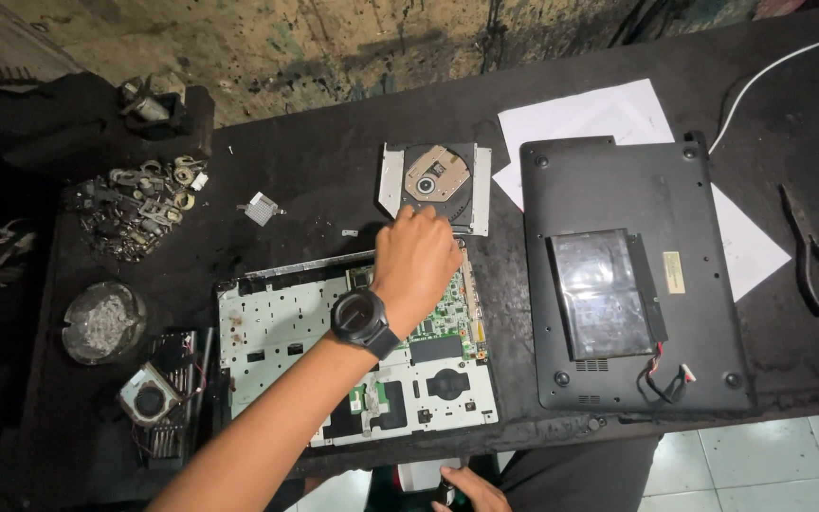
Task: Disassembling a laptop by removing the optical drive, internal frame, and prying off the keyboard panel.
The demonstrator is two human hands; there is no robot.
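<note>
My left hand (416,258), with a black watch on its wrist, reaches over an opened laptop chassis (277,327) whose green circuit board (447,308) is exposed. Its fingers are curled at the far edge of the chassis, just below a removed optical disc drive (436,180); whether they pinch anything is hidden. My right hand (474,493) is low at the frame's bottom edge, below the table, holding a small dark object next to something white.
A black laptop bottom cover (618,284) lies on white paper (599,114) to the right. Pliers (815,251) rest at far right. A cooling fan with heatsink (155,398), a round ashtray (103,322), metal scrap (139,204) and a small heatsink (260,209) sit at the left.
</note>
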